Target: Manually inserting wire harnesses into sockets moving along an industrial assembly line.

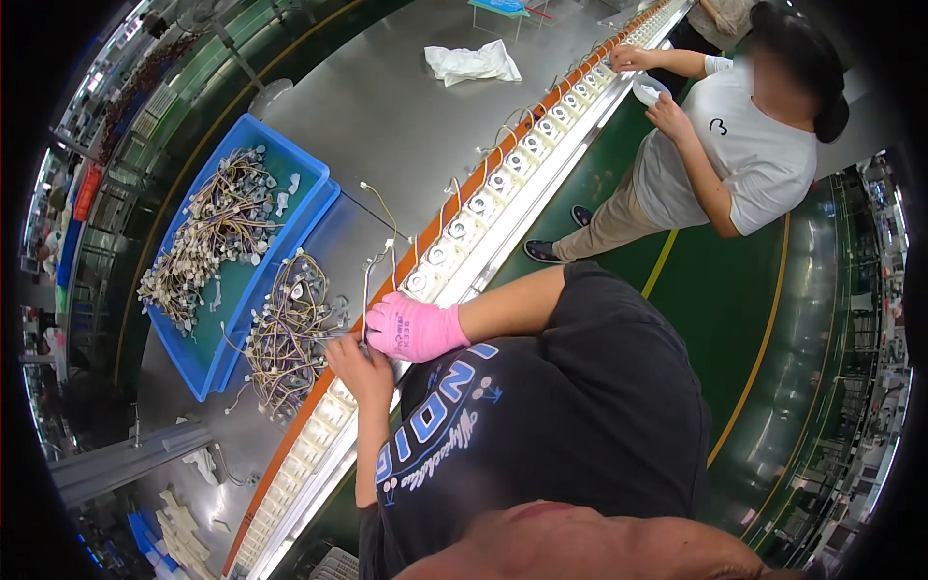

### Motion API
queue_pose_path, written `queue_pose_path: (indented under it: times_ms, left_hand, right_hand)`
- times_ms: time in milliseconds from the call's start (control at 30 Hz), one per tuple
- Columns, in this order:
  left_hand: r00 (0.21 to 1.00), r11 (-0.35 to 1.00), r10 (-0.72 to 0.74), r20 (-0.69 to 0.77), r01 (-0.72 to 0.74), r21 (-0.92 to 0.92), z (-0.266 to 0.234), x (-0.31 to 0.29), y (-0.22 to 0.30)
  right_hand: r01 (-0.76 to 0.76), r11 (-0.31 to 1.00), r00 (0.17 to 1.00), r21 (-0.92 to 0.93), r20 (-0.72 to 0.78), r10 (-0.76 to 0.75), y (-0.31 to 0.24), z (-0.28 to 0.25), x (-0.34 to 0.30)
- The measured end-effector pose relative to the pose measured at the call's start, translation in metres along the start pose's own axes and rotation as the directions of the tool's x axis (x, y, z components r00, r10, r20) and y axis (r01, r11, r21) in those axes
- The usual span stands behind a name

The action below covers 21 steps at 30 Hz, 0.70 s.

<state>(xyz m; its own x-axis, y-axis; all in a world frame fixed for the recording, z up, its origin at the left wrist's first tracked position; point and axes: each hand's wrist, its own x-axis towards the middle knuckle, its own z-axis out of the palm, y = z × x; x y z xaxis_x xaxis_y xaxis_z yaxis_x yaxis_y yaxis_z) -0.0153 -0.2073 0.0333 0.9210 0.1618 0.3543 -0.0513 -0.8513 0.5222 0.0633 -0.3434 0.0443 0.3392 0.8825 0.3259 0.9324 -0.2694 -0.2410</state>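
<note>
My right hand (416, 327), in a pink glove, is closed over the orange-edged line of white holders. My bare left hand (362, 369) is closed beside it, fingertips almost touching the glove. A thin wire (365, 285) runs down to where the hands meet; what the fingers hold there is hidden. Just left of my left hand lies a tangled pile of small wired parts (290, 333) with white connectors. Beyond my right hand, white holders (459, 229) carry round parts with wires draped over the orange edge. The holders (300, 454) nearer the lower left show no such wires.
A blue bin (324, 217) with more wired parts stands on the grey metal table (348, 116). Farther back lies a crumpled white bag (472, 63). Across the line, a co-worker (715, 145) in a white shirt holds a small bowl (650, 92) and reaches to the holders.
</note>
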Motion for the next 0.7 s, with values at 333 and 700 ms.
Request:
queue_pose_path:
  times_ms: [333,700]
  left_hand:
    - [0.999,0.999,0.026,0.023,-0.026,0.033,0.000,-0.002,-0.004]
    - [0.998,0.997,-0.052,0.035,0.050,0.052,0.001,0.000,-0.002]
  right_hand:
    - [0.298,0.953,0.925,-0.054,-0.230,-0.303,0.027,-0.021,0.023]
    - [0.074,0.994,0.871,0.081,0.480,-0.104,0.027,-0.048,0.045]
